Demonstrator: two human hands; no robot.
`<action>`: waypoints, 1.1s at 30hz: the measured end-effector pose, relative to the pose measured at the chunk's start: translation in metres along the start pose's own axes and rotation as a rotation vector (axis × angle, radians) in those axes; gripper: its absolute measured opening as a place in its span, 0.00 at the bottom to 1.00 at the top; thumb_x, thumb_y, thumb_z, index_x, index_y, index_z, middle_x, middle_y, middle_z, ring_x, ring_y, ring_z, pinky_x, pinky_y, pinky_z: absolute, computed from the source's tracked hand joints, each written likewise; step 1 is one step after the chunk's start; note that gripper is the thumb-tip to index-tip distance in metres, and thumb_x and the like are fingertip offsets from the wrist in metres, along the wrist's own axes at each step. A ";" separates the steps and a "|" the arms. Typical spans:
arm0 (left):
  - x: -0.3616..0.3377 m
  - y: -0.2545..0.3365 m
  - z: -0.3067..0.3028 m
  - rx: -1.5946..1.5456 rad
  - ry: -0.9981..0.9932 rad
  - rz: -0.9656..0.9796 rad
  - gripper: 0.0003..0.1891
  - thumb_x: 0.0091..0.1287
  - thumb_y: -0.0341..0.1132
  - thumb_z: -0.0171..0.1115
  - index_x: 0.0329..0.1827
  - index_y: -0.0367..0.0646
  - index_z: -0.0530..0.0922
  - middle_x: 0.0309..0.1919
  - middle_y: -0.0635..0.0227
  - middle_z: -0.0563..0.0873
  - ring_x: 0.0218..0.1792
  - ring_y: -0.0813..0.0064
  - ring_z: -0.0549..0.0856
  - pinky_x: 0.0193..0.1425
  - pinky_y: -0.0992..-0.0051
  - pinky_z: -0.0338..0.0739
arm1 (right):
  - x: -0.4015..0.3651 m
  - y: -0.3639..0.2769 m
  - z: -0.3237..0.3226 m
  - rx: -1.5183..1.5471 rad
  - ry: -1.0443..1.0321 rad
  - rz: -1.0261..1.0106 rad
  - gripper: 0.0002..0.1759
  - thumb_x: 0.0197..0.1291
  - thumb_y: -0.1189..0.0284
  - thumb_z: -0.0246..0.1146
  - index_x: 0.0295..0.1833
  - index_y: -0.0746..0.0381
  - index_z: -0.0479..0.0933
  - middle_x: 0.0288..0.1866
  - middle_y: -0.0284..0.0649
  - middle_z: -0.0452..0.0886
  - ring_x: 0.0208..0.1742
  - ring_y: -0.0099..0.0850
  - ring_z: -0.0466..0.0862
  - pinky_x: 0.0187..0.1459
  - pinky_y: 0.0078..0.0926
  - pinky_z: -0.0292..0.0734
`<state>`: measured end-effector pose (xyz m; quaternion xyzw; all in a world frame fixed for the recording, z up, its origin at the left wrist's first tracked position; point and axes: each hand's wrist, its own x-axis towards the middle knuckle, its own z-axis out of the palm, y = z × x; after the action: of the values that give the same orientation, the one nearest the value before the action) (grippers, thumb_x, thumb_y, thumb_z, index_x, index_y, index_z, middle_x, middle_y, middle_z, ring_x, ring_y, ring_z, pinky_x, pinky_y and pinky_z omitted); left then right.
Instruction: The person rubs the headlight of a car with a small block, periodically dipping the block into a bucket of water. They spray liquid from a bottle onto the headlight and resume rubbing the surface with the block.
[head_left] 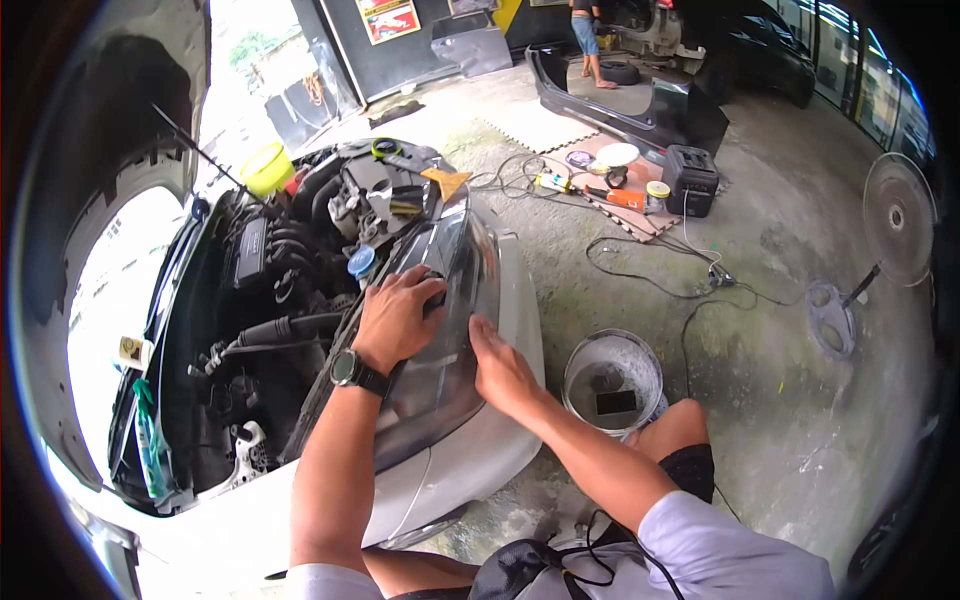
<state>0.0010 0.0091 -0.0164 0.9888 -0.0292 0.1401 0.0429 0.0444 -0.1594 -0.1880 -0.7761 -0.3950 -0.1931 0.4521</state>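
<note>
My left hand (398, 318), with a watch on its wrist, lies over the top of the car headlight (440, 385). Its fingers are bent round a small black pad (436, 291), mostly covered by the hand. My right hand (502, 372) rests against the outer side of the headlight, fingers stretched out and nothing in them. The lens looks dull and greyish. Just beyond my left hand is a blue cap (362, 262) in the engine bay. A yellow spreader (446, 182) and a green-rimmed tape roll (386, 147) lie farther along the car's front.
A whitish bucket (571, 385) stands on the floor beside my knee. Cables (650, 262), an orange power tool (625, 198) and a black box (690, 180) lie ahead. A fan (897, 217) stands at right, a loose bumper (630, 125) behind. Another person (585, 35) stands far back.
</note>
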 end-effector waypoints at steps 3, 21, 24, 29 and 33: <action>-0.005 0.004 0.000 0.026 -0.024 -0.015 0.23 0.65 0.45 0.74 0.63 0.56 0.88 0.71 0.61 0.85 0.70 0.54 0.83 0.70 0.46 0.75 | 0.049 0.016 -0.013 0.074 -0.078 0.144 0.38 0.61 0.90 0.51 0.80 0.75 0.65 0.73 0.71 0.75 0.69 0.65 0.80 0.72 0.52 0.78; 0.007 -0.014 -0.014 -0.137 -0.030 0.080 0.33 0.57 0.33 0.75 0.70 0.54 0.85 0.70 0.51 0.84 0.70 0.45 0.82 0.75 0.54 0.77 | 0.050 0.011 -0.013 0.017 -0.159 0.183 0.34 0.61 0.88 0.53 0.76 0.77 0.66 0.73 0.69 0.76 0.69 0.66 0.80 0.68 0.54 0.81; 0.003 -0.003 -0.019 -0.098 0.033 -0.054 0.24 0.63 0.40 0.76 0.64 0.50 0.88 0.59 0.54 0.88 0.63 0.48 0.86 0.70 0.55 0.80 | 0.010 -0.008 -0.004 -0.039 -0.073 0.007 0.35 0.60 0.89 0.53 0.76 0.77 0.66 0.74 0.70 0.75 0.70 0.66 0.80 0.69 0.54 0.81; 0.001 -0.014 -0.015 -0.087 -0.011 0.036 0.33 0.58 0.44 0.76 0.70 0.50 0.85 0.69 0.51 0.84 0.69 0.45 0.83 0.72 0.55 0.79 | 0.084 0.030 -0.010 0.009 0.005 -0.004 0.35 0.61 0.89 0.52 0.77 0.77 0.67 0.66 0.75 0.78 0.64 0.68 0.82 0.66 0.56 0.81; 0.001 -0.027 -0.010 -0.034 -0.035 0.116 0.38 0.58 0.38 0.72 0.77 0.50 0.79 0.77 0.46 0.78 0.76 0.42 0.77 0.77 0.55 0.76 | 0.074 0.000 -0.029 -0.004 -0.296 0.299 0.36 0.60 0.88 0.55 0.77 0.77 0.65 0.73 0.71 0.75 0.67 0.65 0.82 0.66 0.53 0.82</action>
<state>0.0014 0.0369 -0.0090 0.9868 -0.0895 0.1247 0.0512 0.0914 -0.1517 -0.1249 -0.8468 -0.3372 -0.0084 0.4113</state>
